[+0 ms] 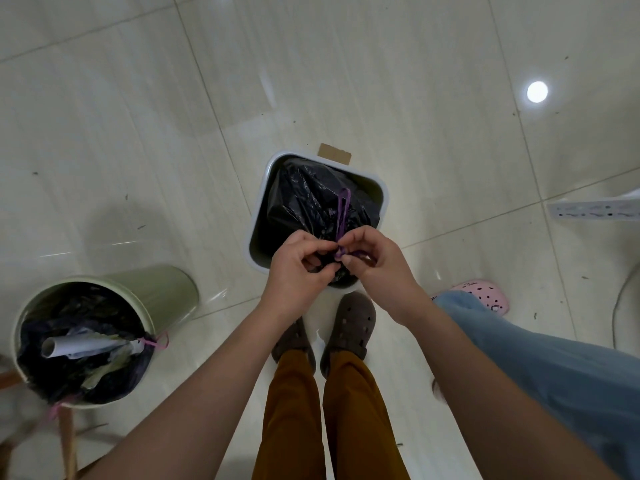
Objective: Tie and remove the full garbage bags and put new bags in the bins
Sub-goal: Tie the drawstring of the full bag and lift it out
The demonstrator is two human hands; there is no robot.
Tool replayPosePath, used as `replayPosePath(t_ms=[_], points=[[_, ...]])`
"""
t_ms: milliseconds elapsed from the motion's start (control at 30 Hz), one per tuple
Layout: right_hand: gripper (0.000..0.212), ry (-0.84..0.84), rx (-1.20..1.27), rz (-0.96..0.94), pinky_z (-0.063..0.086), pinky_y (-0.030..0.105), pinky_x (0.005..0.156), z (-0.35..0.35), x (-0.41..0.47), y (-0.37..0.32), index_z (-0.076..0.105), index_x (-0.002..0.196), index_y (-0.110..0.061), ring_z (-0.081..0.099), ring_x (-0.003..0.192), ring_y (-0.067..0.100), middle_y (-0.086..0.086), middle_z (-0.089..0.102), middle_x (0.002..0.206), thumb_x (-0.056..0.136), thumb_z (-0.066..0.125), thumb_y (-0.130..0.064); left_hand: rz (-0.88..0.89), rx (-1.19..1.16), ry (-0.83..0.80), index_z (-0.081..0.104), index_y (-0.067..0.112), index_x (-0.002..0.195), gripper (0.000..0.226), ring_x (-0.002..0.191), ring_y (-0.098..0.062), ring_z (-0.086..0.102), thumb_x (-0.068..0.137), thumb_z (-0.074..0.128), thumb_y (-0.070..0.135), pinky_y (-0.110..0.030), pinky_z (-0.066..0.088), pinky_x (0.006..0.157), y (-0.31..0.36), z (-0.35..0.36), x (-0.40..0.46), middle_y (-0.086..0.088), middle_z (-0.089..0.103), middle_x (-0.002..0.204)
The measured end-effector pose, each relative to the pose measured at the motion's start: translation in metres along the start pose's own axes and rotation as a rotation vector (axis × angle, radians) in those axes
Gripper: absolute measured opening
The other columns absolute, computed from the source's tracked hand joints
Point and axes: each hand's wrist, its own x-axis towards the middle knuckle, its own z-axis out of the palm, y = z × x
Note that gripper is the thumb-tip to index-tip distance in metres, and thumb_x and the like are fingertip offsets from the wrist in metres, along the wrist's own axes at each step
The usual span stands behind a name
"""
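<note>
A black garbage bag [308,199] sits gathered inside a white square bin [382,188] on the floor in front of my feet. Its purple drawstring [343,213] loops up over the bag. My left hand [298,265] and my right hand [374,261] meet above the bin's near edge, and both pinch the drawstring at the bag's gathered neck. To the left stands a round green bin [166,289] lined with a second black bag [69,375]. That bag is open, shows a pink drawstring, and holds rolled paper and wrappers.
Pale glossy floor tiles lie all around. A small piece of cardboard [334,153] lies behind the white bin. Another person's leg in jeans [554,368] with a pink clog [485,294] stands close at my right. A white power strip [594,210] lies at the right edge.
</note>
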Motion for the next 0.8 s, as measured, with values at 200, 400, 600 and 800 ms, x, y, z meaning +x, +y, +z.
replayPosePath(t_ms=[200, 400, 600, 800], points=[[0.023, 0.004, -0.010, -0.001, 0.052, 0.016, 0.077, -0.001, 0.002, 0.000, 0.065, 0.094, -0.017, 0.065, 0.082, 0.002, -0.003, 0.069, 0.086, 0.086, 0.067, 0.004, -0.019, -0.028, 0.008, 0.072, 0.020, 0.088, 0.017, 0.077, 0.000, 0.060, 0.077, 0.078, 0.009, -0.011, 0.049, 0.072, -0.003, -0.003, 0.001, 0.006, 0.060, 0.088], [0.018, 0.074, -0.007, -0.001, 0.054, 0.018, 0.076, -0.007, 0.003, 0.002, 0.068, 0.089, -0.016, 0.070, 0.083, 0.008, -0.002, 0.074, 0.085, 0.082, 0.074, -0.001, -0.025, -0.019, 0.012, 0.070, 0.022, 0.083, 0.011, 0.076, -0.002, 0.060, 0.081, 0.075, 0.012, -0.012, 0.048, 0.070, -0.005, -0.007, 0.003, 0.003, 0.063, 0.085], [0.024, 0.300, -0.111, -0.020, 0.053, 0.016, 0.069, -0.012, 0.011, 0.005, 0.063, 0.073, -0.021, 0.065, 0.071, 0.002, -0.010, 0.070, 0.072, 0.080, 0.075, -0.001, -0.017, 0.028, 0.048, 0.063, 0.021, 0.072, 0.020, 0.069, 0.002, 0.055, 0.084, 0.072, 0.008, -0.008, 0.044, 0.065, -0.017, -0.017, -0.005, 0.006, 0.057, 0.075], [0.037, 0.450, -0.070, 0.011, 0.051, 0.012, 0.066, -0.018, 0.023, 0.020, 0.050, 0.065, -0.020, 0.067, 0.069, 0.001, -0.011, 0.069, 0.064, 0.080, 0.071, 0.007, -0.081, 0.088, 0.073, 0.057, 0.022, 0.064, 0.030, 0.065, 0.005, 0.052, 0.083, 0.072, 0.006, -0.004, 0.040, 0.061, -0.033, -0.024, -0.006, 0.006, 0.054, 0.069]])
